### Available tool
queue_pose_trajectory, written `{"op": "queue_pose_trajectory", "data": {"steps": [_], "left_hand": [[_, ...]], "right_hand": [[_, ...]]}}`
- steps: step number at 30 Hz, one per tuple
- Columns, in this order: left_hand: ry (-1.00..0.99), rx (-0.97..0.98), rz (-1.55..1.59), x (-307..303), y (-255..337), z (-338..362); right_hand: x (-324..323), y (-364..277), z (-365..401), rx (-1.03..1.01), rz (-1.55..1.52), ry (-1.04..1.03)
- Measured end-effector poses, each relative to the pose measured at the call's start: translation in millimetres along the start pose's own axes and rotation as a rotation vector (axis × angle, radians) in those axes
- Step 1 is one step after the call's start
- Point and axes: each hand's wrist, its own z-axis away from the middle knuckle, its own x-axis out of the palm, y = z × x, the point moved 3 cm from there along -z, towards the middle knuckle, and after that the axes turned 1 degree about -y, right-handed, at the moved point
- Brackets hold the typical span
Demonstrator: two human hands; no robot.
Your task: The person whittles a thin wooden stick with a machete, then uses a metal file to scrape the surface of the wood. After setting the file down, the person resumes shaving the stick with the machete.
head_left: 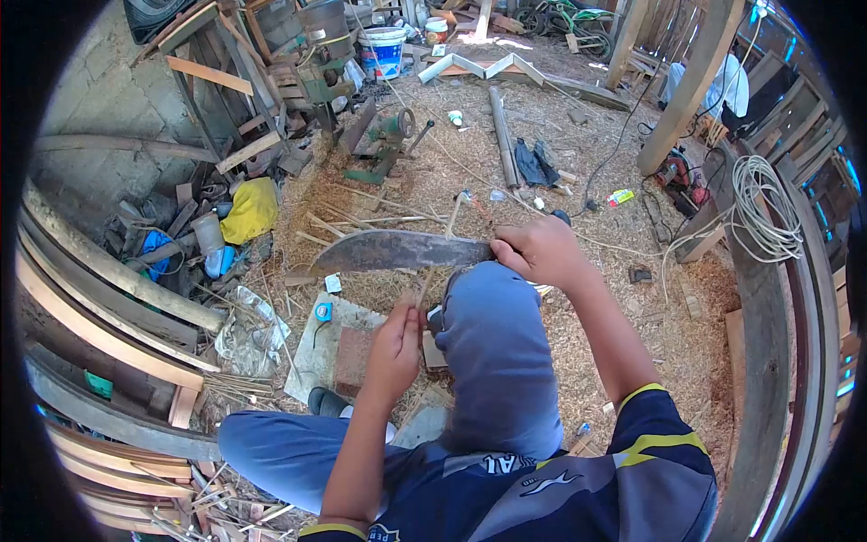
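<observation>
My right hand (pixel 542 250) is wrapped round the handle of a machete (pixel 384 252), whose wide dark blade points left, over my raised knee. My left hand (pixel 396 350) pinches a thin wooden stick (pixel 423 294) in front of the knee. The stick rises toward the blade's edge, and a pale slat end (pixel 453 217) shows just beyond the blade. Below and left of my left hand lies a flat board (pixel 312 369) with a blue tape measure (pixel 323 312) on it.
Wood shavings and thin sticks cover the ground. Ahead stands a green metal machine (pixel 384 135). A yellow cloth (pixel 250 210) and stacked timber (pixel 117 280) lie left. At right, a coiled cable (pixel 766 208) hangs by a wooden post (pixel 691 90); a person (pixel 736 86) is behind it.
</observation>
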Motion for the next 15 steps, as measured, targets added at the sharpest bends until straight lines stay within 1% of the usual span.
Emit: {"op": "queue_pose_trajectory", "data": {"steps": [2, 4, 6, 8, 11, 14, 15], "left_hand": [[-0.021, -0.124, 0.021, -7.7, -15.1, 20.1], [-0.005, -0.117, 0.000, -16.5, -27.8, 37.6], [0.007, -0.092, -0.027, -21.3, -31.3, 38.9], [0.011, -0.054, -0.053, -20.1, -26.1, 34.1], [0.031, -0.071, -0.054, -7.8, 0.7, 7.4], [0.072, 0.071, -0.036, 10.1, 7.3, -28.5], [0.059, 0.049, -0.044, 13.0, 16.2, -36.2]], "right_hand": [[1.3, 4.7, 2.0, 0.005, -0.034, 0.025], [4.7, 9.7, 7.0, 0.020, -0.083, 0.049], [5.2, 14.3, 9.4, 0.059, -0.093, 0.001], [6.8, 13.2, 9.3, 0.073, -0.088, -0.025], [2.9, 6.8, 6.2, 0.052, -0.056, -0.016], [-1.6, -5.3, 0.3, 0.017, -0.027, -0.010], [-0.8, -6.8, -1.3, 0.013, -0.013, -0.018]]}}
